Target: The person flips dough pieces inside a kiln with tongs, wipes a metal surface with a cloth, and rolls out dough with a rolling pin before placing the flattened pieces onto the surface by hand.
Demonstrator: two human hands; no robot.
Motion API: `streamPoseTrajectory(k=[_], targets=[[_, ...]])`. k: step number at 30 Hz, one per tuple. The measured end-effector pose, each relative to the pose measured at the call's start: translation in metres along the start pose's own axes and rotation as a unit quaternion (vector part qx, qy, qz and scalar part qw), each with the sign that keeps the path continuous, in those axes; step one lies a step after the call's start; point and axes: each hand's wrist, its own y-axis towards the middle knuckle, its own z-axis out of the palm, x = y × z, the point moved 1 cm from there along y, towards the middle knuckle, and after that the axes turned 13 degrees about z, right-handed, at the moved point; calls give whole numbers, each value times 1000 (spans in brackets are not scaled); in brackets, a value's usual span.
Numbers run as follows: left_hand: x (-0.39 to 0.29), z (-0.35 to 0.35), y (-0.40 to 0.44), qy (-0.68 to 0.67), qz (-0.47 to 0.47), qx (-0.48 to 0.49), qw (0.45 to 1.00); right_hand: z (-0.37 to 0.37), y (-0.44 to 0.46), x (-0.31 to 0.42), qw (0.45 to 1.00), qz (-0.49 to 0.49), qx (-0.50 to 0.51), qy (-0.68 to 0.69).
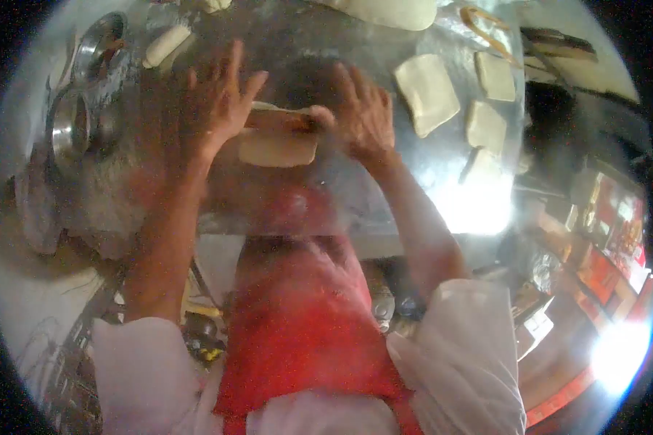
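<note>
A flat piece of pale dough (278, 152) lies in front of me on the metal worktop (174, 196). Across it runs a brown rod that looks like a rolling pin (281, 120), and a strip of dough shows past its far side. My left hand (218, 101) is over the rod's left end, with its fingers stretched out and spread. At the other end, my right hand (366, 112) is also open, fingers forward and thumb toward the rod. Whether the palms press on the rod cannot be made out, as its ends are hidden under the hands.
Several flat dough pieces (428, 94) lie on the right. A dough roll (168, 46) lies at far left, and a larger dough mass (392, 9) at the back. Metal bowls (71, 125) stand on the left. A tan loop (486, 32) lies at back right.
</note>
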Motion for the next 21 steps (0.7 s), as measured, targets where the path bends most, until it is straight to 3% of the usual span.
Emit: streamPoseTrajectory(k=[2,3,4,5,6,8,10,12,13,15,16,17,19,21], targets=[[-11,-14,-11,101,158,9,982,1,-21,0,1000,16,-26,-2],[-18,-15,-35,-62,73,65,993,19,-49,-7,999,-8,-43,-26],[-13,2,-70,-89,124,-7,988,35,-77,-8,999,3,-41,1],[-32,-15,-86,-71,77,58,993,28,-102,5,999,34,-17,15],[-33,-14,-87,-72,75,61,993,26,-99,4,999,35,-14,16],[-28,-1,-89,-89,72,12,993,27,-80,1,1000,15,-5,1],[-3,7,-27,-73,111,-18,991,3,-6,0,1000,10,-2,-7],[1,-13,33,-72,-37,17,997,3,44,-3,1000,22,7,7],[-1,-12,21,-74,-42,26,996,4,49,-2,999,27,-17,26],[-11,-21,5,-3,67,11,998,11,17,-3,999,33,-32,13],[-12,-13,-29,-50,86,29,995,10,-18,0,1000,22,-13,-4],[-24,-10,-67,-77,125,-13,989,17,-56,1,999,29,31,-18],[-48,-12,-112,-95,102,-10,990,6,-104,16,999,22,7,31],[-39,-3,-102,-84,103,-12,991,11,-83,7,1000,12,20,10]])
